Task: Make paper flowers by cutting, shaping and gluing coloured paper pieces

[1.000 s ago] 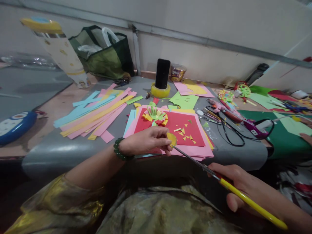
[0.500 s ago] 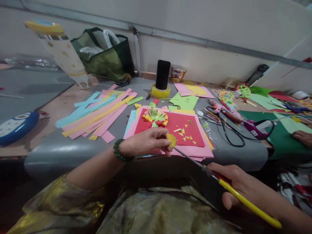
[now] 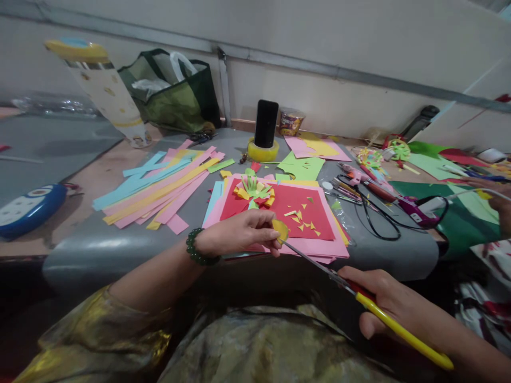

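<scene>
My left hand (image 3: 255, 231), a green bead bracelet at its wrist, pinches a small rounded piece of yellow paper (image 3: 281, 229). My right hand (image 3: 385, 298) grips yellow-handled scissors (image 3: 403, 331), whose blade tips reach the lower edge of that piece. Below and beyond the left hand lies a red sheet (image 3: 285, 199) on a stack of pink and other coloured paper (image 3: 293, 247). Several tiny yellow offcuts (image 3: 306, 226) are scattered on the red sheet. A paper flower (image 3: 254, 190) of green, yellow and red strips sits at its left side.
Coloured paper strips (image 3: 159, 186) fan out on the left. Behind the stack, a phone (image 3: 266, 123) stands in a roll of yellow tape (image 3: 262, 150). A pink glue gun (image 3: 357, 175) and black cable (image 3: 369, 221) lie right. Another person's hand (image 3: 501, 202) is at the far right.
The scissors' handle and my right hand have shifted slightly left; the tips stay at the yellow piece. At far right, the other person's hand has moved up and a white-and-red patterned sleeve or cloth shows more.
</scene>
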Demonstrator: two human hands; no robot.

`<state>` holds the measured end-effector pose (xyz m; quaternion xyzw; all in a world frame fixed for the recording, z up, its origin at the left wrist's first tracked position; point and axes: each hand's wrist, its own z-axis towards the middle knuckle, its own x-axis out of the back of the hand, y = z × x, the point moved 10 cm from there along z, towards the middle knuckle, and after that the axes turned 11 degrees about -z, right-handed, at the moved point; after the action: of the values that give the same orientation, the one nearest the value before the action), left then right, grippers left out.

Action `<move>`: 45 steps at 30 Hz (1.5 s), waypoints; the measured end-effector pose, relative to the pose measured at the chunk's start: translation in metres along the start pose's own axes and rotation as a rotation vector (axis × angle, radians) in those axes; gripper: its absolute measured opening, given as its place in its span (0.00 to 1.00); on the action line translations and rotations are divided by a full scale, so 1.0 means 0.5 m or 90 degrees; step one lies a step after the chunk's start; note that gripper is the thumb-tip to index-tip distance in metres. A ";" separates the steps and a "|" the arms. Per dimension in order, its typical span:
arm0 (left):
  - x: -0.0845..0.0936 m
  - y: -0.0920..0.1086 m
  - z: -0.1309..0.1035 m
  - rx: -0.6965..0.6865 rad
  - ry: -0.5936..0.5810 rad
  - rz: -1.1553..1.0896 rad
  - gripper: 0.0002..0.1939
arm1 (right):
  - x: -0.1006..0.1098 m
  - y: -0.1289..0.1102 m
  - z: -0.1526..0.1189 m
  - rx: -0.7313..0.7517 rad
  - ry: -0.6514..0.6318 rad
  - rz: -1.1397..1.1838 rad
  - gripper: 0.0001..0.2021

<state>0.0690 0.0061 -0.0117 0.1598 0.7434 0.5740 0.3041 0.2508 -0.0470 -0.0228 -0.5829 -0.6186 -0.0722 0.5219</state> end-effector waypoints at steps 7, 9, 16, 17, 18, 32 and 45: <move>0.000 0.015 -0.003 -0.047 0.018 -0.035 0.22 | 0.015 -0.007 -0.013 0.096 0.032 -0.010 0.45; 0.008 0.013 -0.006 -0.051 0.058 -0.047 0.23 | 0.015 0.008 -0.018 0.115 0.051 0.031 0.44; 0.008 -0.013 -0.007 -0.096 0.213 -0.107 0.22 | 0.089 -0.012 -0.025 0.057 0.439 0.255 0.18; 0.001 -0.019 -0.004 -0.098 0.220 -0.128 0.22 | 0.098 -0.028 -0.022 0.066 0.493 0.273 0.17; -0.006 -0.025 0.000 -0.099 0.222 -0.146 0.22 | 0.104 -0.041 -0.015 0.075 0.536 0.290 0.16; -0.019 -0.042 0.012 -0.139 0.228 -0.216 0.23 | 0.089 -0.088 0.083 0.168 0.512 0.413 0.12; -0.016 -0.035 0.000 -0.188 0.265 -0.207 0.24 | 0.091 -0.095 0.102 0.176 0.476 0.462 0.13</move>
<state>0.0772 -0.0037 -0.0259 -0.1284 0.7139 0.6403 0.2527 0.1947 0.0031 0.0124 -0.6194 -0.1527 -0.0075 0.7700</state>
